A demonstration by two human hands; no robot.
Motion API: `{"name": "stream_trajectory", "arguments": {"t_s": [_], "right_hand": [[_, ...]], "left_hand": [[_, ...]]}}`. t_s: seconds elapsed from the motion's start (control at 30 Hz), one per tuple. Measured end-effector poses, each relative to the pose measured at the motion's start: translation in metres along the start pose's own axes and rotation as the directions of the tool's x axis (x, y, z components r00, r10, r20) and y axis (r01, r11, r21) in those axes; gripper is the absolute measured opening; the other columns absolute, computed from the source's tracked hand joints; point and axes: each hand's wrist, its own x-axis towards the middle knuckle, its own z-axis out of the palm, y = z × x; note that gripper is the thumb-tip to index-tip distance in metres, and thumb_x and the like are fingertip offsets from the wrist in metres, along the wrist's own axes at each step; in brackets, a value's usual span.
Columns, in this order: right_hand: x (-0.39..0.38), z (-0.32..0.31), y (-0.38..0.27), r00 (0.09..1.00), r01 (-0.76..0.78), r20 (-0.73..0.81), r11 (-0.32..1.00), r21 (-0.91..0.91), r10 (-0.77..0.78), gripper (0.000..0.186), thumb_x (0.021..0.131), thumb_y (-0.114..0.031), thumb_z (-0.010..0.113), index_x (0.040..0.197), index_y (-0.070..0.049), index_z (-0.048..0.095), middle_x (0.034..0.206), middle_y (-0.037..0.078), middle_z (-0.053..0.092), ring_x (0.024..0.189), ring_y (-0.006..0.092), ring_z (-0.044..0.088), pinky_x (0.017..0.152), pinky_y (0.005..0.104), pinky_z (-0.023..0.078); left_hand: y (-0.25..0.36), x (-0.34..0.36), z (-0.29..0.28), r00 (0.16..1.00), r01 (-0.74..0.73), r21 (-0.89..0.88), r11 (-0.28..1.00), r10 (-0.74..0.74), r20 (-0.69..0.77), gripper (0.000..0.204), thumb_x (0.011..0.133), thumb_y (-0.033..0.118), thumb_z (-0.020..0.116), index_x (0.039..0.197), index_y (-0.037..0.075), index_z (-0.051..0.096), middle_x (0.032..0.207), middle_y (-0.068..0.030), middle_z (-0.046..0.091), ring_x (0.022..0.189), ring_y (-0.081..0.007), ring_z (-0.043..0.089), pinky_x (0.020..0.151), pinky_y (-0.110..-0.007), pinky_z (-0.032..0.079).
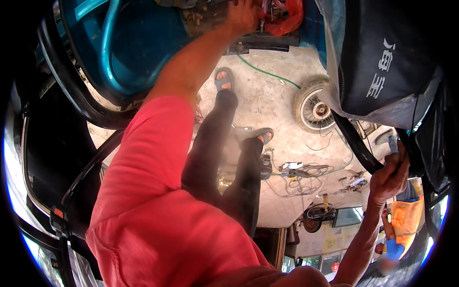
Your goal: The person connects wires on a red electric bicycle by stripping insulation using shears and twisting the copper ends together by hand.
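while the left hand (243, 15) reaches with fingers spread onto a red plastic bag (287, 16) in the teal vehicle's footwell (138, 43), the right hand (389, 174) grips a black rubber strip (356, 143); steadying seems needed next.

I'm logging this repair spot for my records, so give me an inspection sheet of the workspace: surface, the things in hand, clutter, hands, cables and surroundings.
Surface: pale concrete floor, dusty and stained.
Things in hand: a red plastic bag among dark parts at the top edge, next to the left hand; a black rubber strip under a black cover, gripped by the right hand.
Clutter: a loose spoked wheel lying on the floor; small tools and parts scattered nearby.
Hands: left hand reaching into the parts, grip not clear; right hand closed on the strip.
Cables: a green hose and thin dark wires across the floor.
Surroundings: blue vehicle body; another person in orange at the edge.
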Motion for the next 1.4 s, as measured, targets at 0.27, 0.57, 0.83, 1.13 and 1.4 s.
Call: {"name": "stream_trajectory", "arguments": {"t_s": [0.27, 0.57, 0.83, 1.13, 1.4], "right_hand": [[-0.001, 0.001, -0.002, 1.000, -0.016, -0.007, 1.000, 0.017, 0.016, 0.027, 0.093, -0.011, 0.054, 0.112, 0.003, 0.065, 0.108, 0.009, 0.074, 0.071, 0.0229, 0.066, 0.066, 0.0335, 0.053], [-0.001, 0.000, 0.002, 0.999, 0.039, -0.027, 0.997, 0.060, -0.038, 0.025, 0.093, -0.011, 0.053, 0.110, 0.002, 0.067, 0.102, 0.007, 0.074, 0.067, 0.0211, 0.063, 0.065, 0.0346, 0.052], [-0.001, 0.001, 0.001, 0.997, 0.071, -0.038, 0.997, 0.018, -0.070, 0.023, 0.093, -0.011, 0.053, 0.106, 0.001, 0.068, 0.101, 0.008, 0.074, 0.070, 0.0238, 0.066, 0.066, 0.0353, 0.052], [-0.002, -0.002, 0.003, 1.000, 0.019, -0.004, 1.000, -0.001, -0.019, 0.026, 0.091, -0.008, 0.056, 0.111, -0.001, 0.070, 0.102, 0.010, 0.074, 0.080, 0.0277, 0.068, 0.074, 0.0375, 0.053], [0.005, -0.003, -0.002, 0.996, 0.072, -0.046, 0.997, -0.002, -0.072, 0.025, 0.091, -0.008, 0.057, 0.111, -0.002, 0.070, 0.103, 0.011, 0.074, 0.088, 0.0300, 0.070, 0.077, 0.0373, 0.054]], "left_hand": [[0.044, -0.014, -0.029, 0.928, 0.229, -0.449, 0.864, -0.054, 0.369, 0.033, 0.089, 0.021, 0.051, 0.120, 0.017, 0.061, 0.123, -0.0142, 0.054, 0.108, -0.0326, 0.062, 0.084, -0.053, 0.050], [0.047, -0.028, -0.009, 0.872, 0.277, -0.426, 0.861, -0.039, 0.488, 0.031, 0.091, 0.022, 0.049, 0.120, 0.017, 0.059, 0.125, -0.0156, 0.052, 0.102, -0.0375, 0.064, 0.083, -0.052, 0.051], [0.065, 0.002, -0.042, 0.943, 0.259, -0.641, 0.723, -0.044, 0.331, 0.036, 0.087, 0.018, 0.052, 0.122, 0.014, 0.058, 0.121, -0.0177, 0.055, 0.101, -0.0399, 0.064, 0.084, -0.052, 0.053], [0.107, -0.046, -0.043, 0.933, 0.250, -0.639, 0.727, -0.005, 0.360, 0.043, 0.081, 0.015, 0.057, 0.124, 0.009, 0.057, 0.132, -0.0191, 0.052, 0.106, -0.0375, 0.063, 0.091, -0.048, 0.052], [0.127, -0.144, -0.072, 0.746, 0.573, -0.629, 0.525, -0.018, 0.665, 0.044, 0.085, 0.024, 0.064, 0.125, 0.006, 0.058, 0.127, -0.0193, 0.055, 0.120, -0.0360, 0.056, 0.094, -0.047, 0.049]]}}
